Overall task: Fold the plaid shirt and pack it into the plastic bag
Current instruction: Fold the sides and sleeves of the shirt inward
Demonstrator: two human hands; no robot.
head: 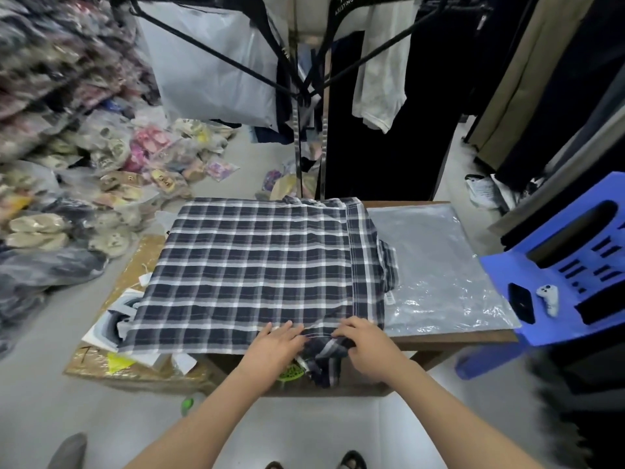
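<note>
The plaid shirt (257, 265) spreads beyond your hands: left hand (275, 340) flat on its near hem, right hand (363, 336) pinching bunched cloth beside it. Likely soft, light, limp; grip the hem corners.

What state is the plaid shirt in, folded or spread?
Partly folded: the plaid shirt lies flat on the table, its right side turned in.
</note>
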